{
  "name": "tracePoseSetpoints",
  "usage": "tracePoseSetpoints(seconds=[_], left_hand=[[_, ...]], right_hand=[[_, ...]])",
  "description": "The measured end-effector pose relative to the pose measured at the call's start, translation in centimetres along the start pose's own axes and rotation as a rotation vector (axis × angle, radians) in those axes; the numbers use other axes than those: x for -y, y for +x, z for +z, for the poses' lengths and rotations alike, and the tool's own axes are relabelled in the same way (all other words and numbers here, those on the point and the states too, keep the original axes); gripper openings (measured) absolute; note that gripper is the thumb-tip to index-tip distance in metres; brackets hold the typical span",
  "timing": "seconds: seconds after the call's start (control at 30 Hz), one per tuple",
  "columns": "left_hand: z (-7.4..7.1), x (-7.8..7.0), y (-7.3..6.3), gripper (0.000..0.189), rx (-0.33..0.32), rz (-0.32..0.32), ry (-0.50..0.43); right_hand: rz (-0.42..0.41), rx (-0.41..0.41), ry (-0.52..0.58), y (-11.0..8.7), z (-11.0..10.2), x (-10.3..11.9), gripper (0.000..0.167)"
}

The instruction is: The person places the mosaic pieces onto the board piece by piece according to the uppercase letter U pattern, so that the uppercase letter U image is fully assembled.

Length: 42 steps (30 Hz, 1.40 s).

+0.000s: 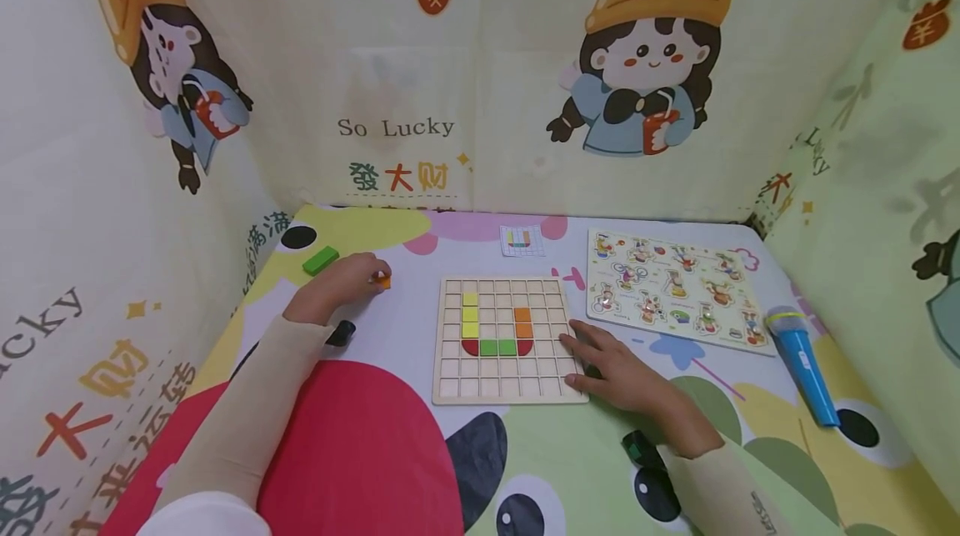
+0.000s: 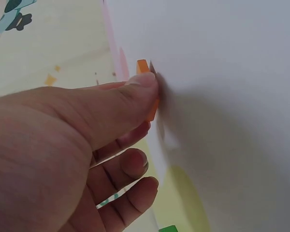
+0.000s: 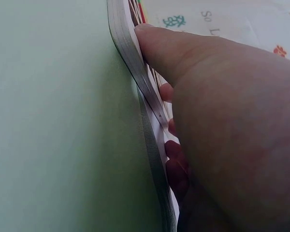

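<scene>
My left hand pinches a small orange block between thumb and fingertips, close over the white part of the tablecloth; its other fingers are loosely bent. A green block lies just beyond that hand. The square wooden grid board lies in the middle, bearing a U of blocks: yellow blocks on the left, red rounded corners, green blocks along the bottom and orange blocks on the right. My right hand rests at the board's right edge, its thumb on the rim.
A small pattern card with a similar U lies behind the board. To the right are a picture puzzle board and a blue toy microphone. Printed cloth walls stand behind and at both sides.
</scene>
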<state>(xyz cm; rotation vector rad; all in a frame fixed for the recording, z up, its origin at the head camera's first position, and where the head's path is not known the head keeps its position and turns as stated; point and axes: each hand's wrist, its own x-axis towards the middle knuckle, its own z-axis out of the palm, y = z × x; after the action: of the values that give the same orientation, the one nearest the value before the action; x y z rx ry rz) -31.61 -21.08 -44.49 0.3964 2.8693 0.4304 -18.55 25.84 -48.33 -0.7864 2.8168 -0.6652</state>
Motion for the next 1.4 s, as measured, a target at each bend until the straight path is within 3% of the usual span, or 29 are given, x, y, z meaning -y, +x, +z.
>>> tracePoseSetpoints(seconds=[0.3, 0.63, 0.93, 1.4], left_hand=[[-0.1, -0.5, 0.3, 0.031, -0.012, 0.06, 0.051], [0.1, -2.1, 0.8, 0.03, -0.006, 0.122, 0.077], [0.5, -4.5, 1.9, 0.028, -0.015, 0.193, 0.114], [1.1, -7.7, 2.5, 0.028, -0.023, 0.273, 0.104]], right_hand=[[0.006, 0.009, 0.001, 0.0, -0.2, 0.1, 0.073], [0.028, 0.025, 0.005, -0.1, -0.2, 0.2, 0.073], [0.029, 0.022, 0.005, -0.2, 0.0, 0.1, 0.073], [0.002, 0.013, -0.005, -0.1, 0.0, -0.1, 0.074]])
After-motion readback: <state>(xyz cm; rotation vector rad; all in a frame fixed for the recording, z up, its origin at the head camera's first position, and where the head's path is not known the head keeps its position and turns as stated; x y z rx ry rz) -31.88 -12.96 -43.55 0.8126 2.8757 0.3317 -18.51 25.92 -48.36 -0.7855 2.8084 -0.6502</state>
